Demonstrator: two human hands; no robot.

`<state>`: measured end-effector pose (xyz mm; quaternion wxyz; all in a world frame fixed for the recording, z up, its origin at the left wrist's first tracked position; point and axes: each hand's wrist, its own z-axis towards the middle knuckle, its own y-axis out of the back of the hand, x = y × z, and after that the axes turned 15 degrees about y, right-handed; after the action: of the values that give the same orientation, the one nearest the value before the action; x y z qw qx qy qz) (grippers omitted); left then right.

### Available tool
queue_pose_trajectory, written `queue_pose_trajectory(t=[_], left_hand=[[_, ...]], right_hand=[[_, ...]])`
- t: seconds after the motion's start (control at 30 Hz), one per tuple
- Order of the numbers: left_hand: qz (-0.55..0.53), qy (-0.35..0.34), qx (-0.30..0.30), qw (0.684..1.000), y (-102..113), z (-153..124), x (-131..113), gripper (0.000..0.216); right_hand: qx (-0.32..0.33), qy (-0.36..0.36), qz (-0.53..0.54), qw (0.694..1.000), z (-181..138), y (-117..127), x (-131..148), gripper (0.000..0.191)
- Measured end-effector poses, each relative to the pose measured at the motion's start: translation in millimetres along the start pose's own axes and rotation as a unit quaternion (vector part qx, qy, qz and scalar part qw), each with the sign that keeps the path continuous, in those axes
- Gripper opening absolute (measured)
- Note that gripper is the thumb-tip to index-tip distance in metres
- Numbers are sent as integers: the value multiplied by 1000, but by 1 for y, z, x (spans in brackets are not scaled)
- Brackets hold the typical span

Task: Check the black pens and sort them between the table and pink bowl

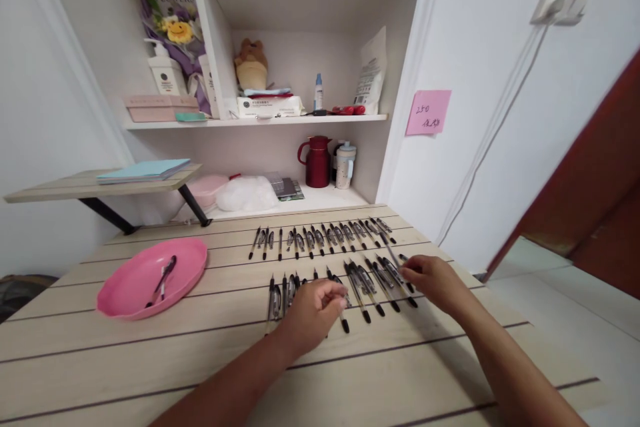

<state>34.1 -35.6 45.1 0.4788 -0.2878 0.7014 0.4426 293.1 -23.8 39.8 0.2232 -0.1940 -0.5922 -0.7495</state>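
Note:
Two rows of black pens lie side by side on the wooden table (150,353): a far row (320,239) and a near row (367,280). My left hand (313,313) is curled over the middle of the near row, its fingertips pinched on a pen (341,313). Over the right end of that row, my right hand (433,280) has its fingers closed on another pen (393,257) that is tilted up. A pink plate (130,287) at the left holds two pens (164,275).
Behind the table stands a white shelf unit (300,117) with a red jug (317,161), a white cup (345,164), bottles, boxes and a plush toy. A small raised shelf (75,185) with a blue notebook is at the left. A pink note (428,112) sticks to the right wall.

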Motion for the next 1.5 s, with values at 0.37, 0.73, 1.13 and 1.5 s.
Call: queue_pose_trajectory(t=[0.37, 0.73, 1.13, 1.5], left_hand=[[-352, 91, 0, 931, -1, 0, 2, 36], [-204, 105, -7, 973, 7, -3, 22, 20], [-188, 108, -20, 976, 9, 1, 25, 20], [-231, 86, -35, 968, 2, -5, 16, 22]], right_hand=[[46, 27, 460, 886, -10, -52, 99, 24], [-132, 51, 532, 835, 26, -55, 105, 33], [-79, 52, 508, 856, 20, -63, 106, 34], [-73, 63, 547, 832, 10, -61, 111, 34]])
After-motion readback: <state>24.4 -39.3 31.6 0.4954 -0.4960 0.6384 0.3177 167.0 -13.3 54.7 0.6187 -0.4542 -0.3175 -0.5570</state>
